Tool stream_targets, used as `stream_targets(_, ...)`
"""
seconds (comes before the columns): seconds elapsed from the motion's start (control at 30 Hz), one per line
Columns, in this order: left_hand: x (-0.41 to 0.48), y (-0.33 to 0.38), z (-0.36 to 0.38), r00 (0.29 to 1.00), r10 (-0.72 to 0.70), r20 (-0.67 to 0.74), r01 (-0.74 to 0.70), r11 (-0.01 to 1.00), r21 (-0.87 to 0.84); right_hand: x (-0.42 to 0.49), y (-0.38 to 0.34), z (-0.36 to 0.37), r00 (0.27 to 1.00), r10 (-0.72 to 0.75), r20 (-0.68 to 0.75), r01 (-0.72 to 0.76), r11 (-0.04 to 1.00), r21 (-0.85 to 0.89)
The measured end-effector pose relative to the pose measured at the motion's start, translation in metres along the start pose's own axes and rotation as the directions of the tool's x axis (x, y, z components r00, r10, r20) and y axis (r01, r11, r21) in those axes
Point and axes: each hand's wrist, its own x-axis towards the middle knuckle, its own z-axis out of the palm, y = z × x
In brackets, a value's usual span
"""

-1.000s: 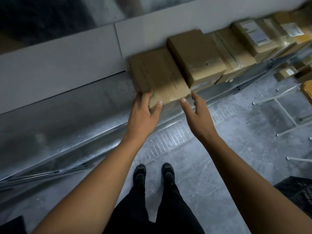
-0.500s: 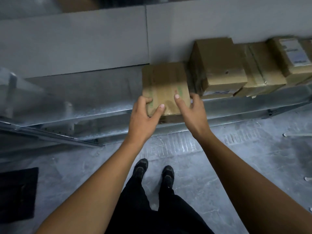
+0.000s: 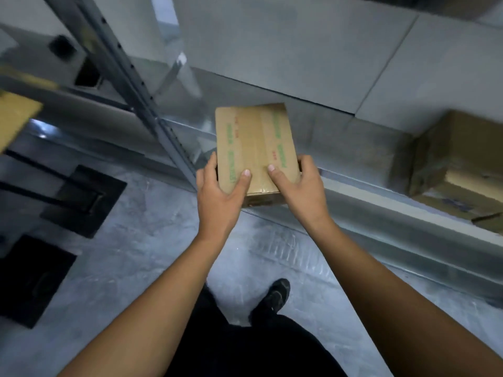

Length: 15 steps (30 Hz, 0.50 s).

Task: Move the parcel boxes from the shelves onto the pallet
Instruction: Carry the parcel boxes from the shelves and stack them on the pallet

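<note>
Parcel box [image 3: 255, 148] flat, long axis toward shelf [image 3: 353, 148]

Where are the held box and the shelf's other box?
Flat brown taped cardboard box [image 3: 255, 142]: head view, top face.
Larger brown cardboard box on shelf [image 3: 479, 142]: head view, top face.

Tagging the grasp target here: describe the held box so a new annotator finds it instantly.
Start at the grey metal shelf along the wall. At its front edge, right of the slanted upright post, the left hand and right hand grip a flat brown box. Unlike the bulkier boxes far right, its top carries tape printed green and red.
</note>
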Motion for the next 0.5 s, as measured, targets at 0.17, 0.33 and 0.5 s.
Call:
stream_targets(0.17, 0.020, -0.019, -0.078, 0.989, -0.040, -0.143, 0.035, 0.999, -0.042, -0.005, -0.048, 0.075, 0.989, -0.104, 0.105, 0.107, 0.994, -0.024)
stream_targets(0.33, 0.045, -0.046, -0.179, 0.958, -0.060, -0.280, 0.046, 0.997, -0.056, -0.021, -0.106, 0.174, 0.956, -0.195, 0.220, 0.205, 0.978, -0.024)
stream_targets(0.5, 0.073, -0.079, -0.284, 0.920, -0.100, -0.378, 0.046, 0.988, -0.150, -0.039, -0.166, 0.279, 0.899, -0.294, 0.325, 0.313, 0.950, -0.010)
